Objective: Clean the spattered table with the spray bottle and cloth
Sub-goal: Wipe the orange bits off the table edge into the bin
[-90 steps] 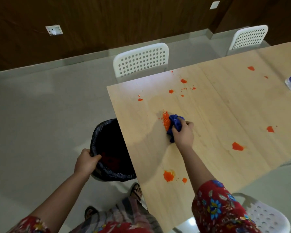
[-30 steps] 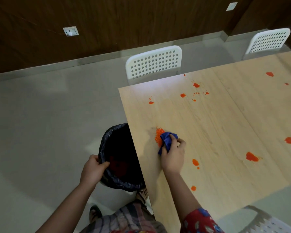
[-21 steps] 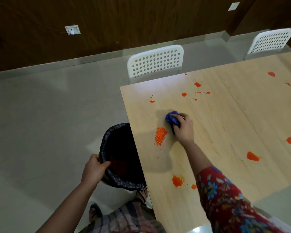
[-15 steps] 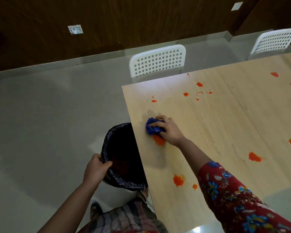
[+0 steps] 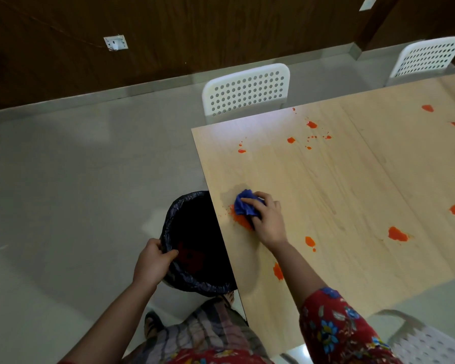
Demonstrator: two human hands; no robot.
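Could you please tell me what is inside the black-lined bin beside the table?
A dim reddish patch shows low inside the bin; what it is cannot be told. The table edge covers the bin's right part.

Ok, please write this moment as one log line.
right-hand grip: holds blue cloth against orange pile near table edge | left-hand grip: holds trash bin rim | other spatters: unwiped

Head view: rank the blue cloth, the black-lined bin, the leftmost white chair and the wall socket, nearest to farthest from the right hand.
1. The blue cloth: gripped in the right hand, on the table.
2. The black-lined bin: left of it, below the table edge.
3. The leftmost white chair: beyond the table's far edge.
4. The wall socket: farthest, on the dark wall.
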